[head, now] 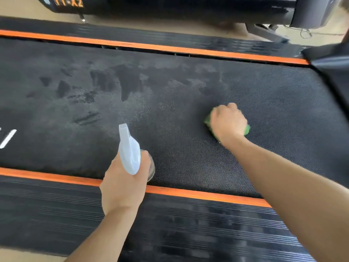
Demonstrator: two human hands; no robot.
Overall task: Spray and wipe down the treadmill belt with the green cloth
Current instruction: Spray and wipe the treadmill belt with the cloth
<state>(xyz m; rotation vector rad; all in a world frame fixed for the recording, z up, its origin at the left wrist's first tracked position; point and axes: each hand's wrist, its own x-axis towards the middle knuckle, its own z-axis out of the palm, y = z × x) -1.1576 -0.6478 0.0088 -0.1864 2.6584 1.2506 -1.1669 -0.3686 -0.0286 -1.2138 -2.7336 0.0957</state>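
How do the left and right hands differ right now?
The left hand grips the spray bottle, raised over the belt's near edge; the right hand presses the green cloth flat on the belt. The left is nearer the camera, the right farther out. Both have fingers curled round something.

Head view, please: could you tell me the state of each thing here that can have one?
Black textured treadmill belt: dark wet patches on its left part, the rest looks dry.
Green cloth: bunched, pressed onto the belt under the right hand.
White-headed clear spray bottle: held above the belt's near edge, nozzle pointing away.
Left hand: grips the bottle.
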